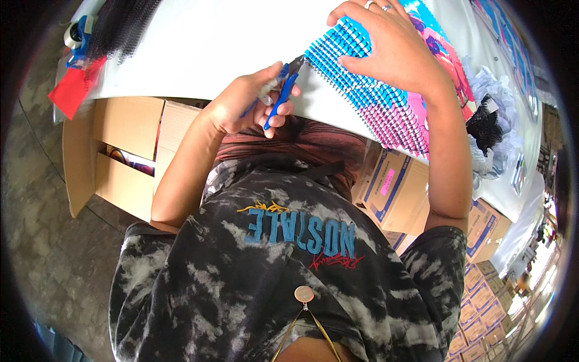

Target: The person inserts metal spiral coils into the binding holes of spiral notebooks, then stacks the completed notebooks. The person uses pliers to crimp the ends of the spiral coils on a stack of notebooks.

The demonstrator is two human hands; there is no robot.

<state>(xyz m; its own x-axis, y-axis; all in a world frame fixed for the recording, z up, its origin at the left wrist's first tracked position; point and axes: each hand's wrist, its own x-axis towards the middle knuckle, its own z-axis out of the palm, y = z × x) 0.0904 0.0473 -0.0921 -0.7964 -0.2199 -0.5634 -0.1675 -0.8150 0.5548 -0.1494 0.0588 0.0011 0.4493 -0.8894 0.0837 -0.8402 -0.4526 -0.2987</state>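
Observation:
My left hand is closed around pliers with blue handles. Their dark jaws reach the corner of a stack of spiral-bound notebooks, at the ends of the coils. Blue and pink page edges show between the black coils. Over the top of this stack lies my right hand, thumb and fingers curled round its spine side and rings on two fingers. Colourful blue and pink covers show beyond the right wrist. Whether the jaws are shut on a wire is too small to tell.
Loose black coils lie at the far left of the white table, near a tape dispenser and a red piece. A crumpled plastic bag with black scraps sits right. Cardboard boxes stand below the table edge.

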